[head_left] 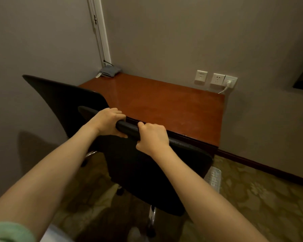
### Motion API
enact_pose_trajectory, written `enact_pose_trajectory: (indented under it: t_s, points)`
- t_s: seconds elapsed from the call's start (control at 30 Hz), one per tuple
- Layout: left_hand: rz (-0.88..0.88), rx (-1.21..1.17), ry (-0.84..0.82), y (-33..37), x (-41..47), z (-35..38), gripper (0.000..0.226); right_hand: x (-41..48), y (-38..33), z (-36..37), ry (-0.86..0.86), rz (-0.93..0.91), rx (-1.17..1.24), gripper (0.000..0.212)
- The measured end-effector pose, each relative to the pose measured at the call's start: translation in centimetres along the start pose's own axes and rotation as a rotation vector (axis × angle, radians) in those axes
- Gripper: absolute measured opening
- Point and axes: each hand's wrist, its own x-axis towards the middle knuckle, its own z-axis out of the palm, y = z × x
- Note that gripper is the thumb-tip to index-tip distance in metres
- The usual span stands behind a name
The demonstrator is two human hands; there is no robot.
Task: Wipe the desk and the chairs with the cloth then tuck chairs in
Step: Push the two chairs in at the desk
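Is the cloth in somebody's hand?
No, the left hand and right hand grip the chair back; the cloth lies far back on the desk.

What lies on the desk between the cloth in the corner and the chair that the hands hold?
Nothing. In the head view the desk is bare from the cloth to the chair that the left hand and right hand grip.

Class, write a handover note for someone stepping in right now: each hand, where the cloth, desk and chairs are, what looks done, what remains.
Hands: left hand and right hand both grip the top rim of the near chair, side by side.
The cloth lies bunched on the desk at its far left corner, in neither hand.
Done, probably: wiping, since the cloth is put down.
Left: the near chair's back meets the desk's front edge; finish the push, then check the second chair at the left end.
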Motion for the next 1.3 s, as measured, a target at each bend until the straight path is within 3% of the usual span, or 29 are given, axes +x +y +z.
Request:
enact_pose_trajectory:
  t_s: [0.33, 0.57, 0.9, 1.07, 1.3]
  points:
    - [0.128, 0.02, 0.018, -1.4, 0.2, 0.2, 0.045, 0.6, -1.2, 0.3, 0.034, 0.094, -0.097, 0.043]
    - [0.08, 0.006, -0.008, -0.5, -1.6, -0.2, 0.045, -0.3, -2.6, 0.0, -0.057, 0.194, -0.059, 0.04]
    - [0.072, 0.099, 0.094, 4.5, -4.5, -0.6, 0.046, -5.4, -0.6, -0.8, -0.003, 0.013, -0.2, 0.042]
    - [0.045, 0.095, 0.123, 7.1, -3.2, -0.5, 0.047, -6.4, 2.4, -0.8, 0.073, 0.021, -0.219, 0.041]
    - [0.068, 0.122, 0.152, 4.9, -0.2, -0.5, 0.046, -3.2, 3.7, 0.1, 0.125, 0.046, -0.19, 0.04]
